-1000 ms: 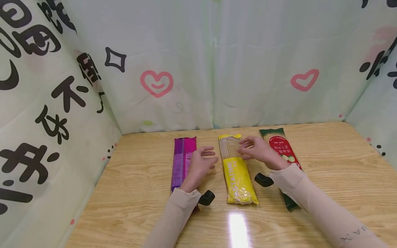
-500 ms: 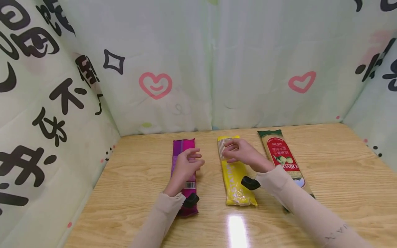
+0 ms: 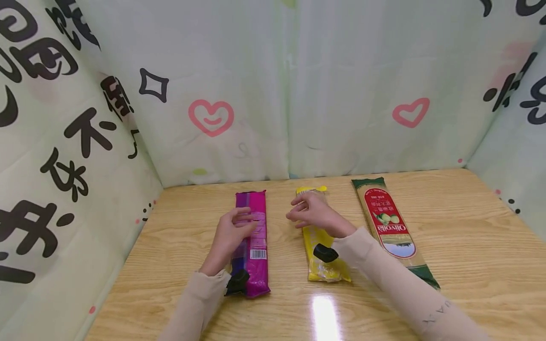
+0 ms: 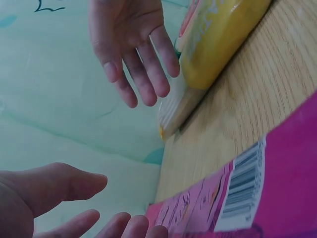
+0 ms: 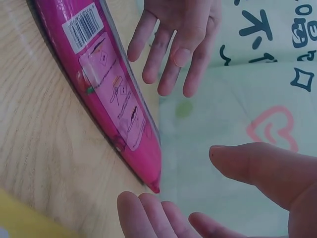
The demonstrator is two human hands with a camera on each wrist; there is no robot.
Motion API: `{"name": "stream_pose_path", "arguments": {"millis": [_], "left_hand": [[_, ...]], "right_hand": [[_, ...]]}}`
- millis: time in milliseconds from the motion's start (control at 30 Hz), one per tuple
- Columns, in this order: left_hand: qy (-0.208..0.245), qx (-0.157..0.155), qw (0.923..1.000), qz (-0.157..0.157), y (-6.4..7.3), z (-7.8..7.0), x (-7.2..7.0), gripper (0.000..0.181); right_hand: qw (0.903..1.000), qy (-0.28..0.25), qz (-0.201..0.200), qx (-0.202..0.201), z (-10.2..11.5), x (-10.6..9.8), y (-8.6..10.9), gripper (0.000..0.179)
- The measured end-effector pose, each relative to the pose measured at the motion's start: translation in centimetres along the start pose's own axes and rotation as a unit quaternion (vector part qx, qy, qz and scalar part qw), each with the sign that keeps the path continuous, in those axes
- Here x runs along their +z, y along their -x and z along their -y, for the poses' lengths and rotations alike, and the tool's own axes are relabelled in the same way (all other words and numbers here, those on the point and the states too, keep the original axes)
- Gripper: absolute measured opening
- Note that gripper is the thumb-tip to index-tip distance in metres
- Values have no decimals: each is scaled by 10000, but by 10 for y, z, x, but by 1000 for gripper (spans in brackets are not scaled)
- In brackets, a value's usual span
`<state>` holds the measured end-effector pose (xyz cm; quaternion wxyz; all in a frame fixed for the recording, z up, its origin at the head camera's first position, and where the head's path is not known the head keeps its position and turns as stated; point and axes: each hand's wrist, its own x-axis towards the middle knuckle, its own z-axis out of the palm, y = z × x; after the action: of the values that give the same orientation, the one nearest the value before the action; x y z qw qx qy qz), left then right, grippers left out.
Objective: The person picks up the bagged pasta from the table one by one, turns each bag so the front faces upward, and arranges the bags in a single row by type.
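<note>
Three long packets lie on the wooden table. The left one is a magenta and purple packet [image 3: 256,237] with a barcode; my left hand [image 3: 228,237] hovers over its left side, fingers relaxed and spread. A yellow packet [image 3: 317,260] with a see-through end showing pale sticks lies in the middle. Over its far half is my right hand [image 3: 315,213], palm turned inward, fingers loosely bent, hiding part of it. Both wrist views show gaps between thumb and fingers with nothing held. To the right lies a pasta packet [image 3: 390,218] with green ends and a red label.
A pale curtain [image 3: 341,85] with heart drawings stands behind the table [image 3: 179,265]. Another printed sheet [image 3: 98,189] borders the left side. Each wrist carries a small black device, and light glares off the table's front.
Both hands have moved left: the left from the magenta packet's right part to its left side, the right away from the green-ended packet to over the yellow one. The packets stay put.
</note>
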<state>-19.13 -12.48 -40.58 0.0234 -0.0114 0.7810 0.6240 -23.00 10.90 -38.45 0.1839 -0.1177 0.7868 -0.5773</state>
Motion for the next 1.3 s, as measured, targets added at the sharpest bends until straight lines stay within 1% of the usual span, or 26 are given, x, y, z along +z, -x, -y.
{"name": "stream_pose_path", "arguments": {"millis": [100,167,267,400,533,600,733,933,1000,1167,1300], "left_hand": [[-62,-59,9999,-80,0,3,-5,47],[-29,-94,9999,-112,-1,4,-9,47],[-10,-121,9998,-163,-2,7,-14,46],[-37,-243,9993,-270,-4,10,-22,45],[-63,-310,9990,-306,-4,13,-27,44],[-46,-343,9990,-299,-4,15,-29,43],[-23,-408,9987,-308,-5,19,-32,43],[-128,-446,9982,-378,-7,24,-35,44],[-148,-519,9977,-399,-8,27,-36,43],[-123,-658,9969,-406,-9,33,-37,44],[-75,-743,9967,-307,-9,34,-39,45]], "right_hand": [[9999,101,-60,119,2,6,-2,48],[9997,135,-11,189,3,9,-4,51],[9995,-8,121,291,3,13,-6,54],[9987,-230,295,353,1,19,-9,57],[9978,-243,439,438,-1,27,-10,59],[9976,-217,445,489,-2,31,-12,58],[9970,-173,409,629,-3,39,-14,57],[9962,-49,328,803,-5,46,-16,55],[9960,-62,332,829,-6,48,-16,55],[9945,-369,462,861,-11,52,-19,56],[9934,-549,542,845,-11,55,-21,56]]}}
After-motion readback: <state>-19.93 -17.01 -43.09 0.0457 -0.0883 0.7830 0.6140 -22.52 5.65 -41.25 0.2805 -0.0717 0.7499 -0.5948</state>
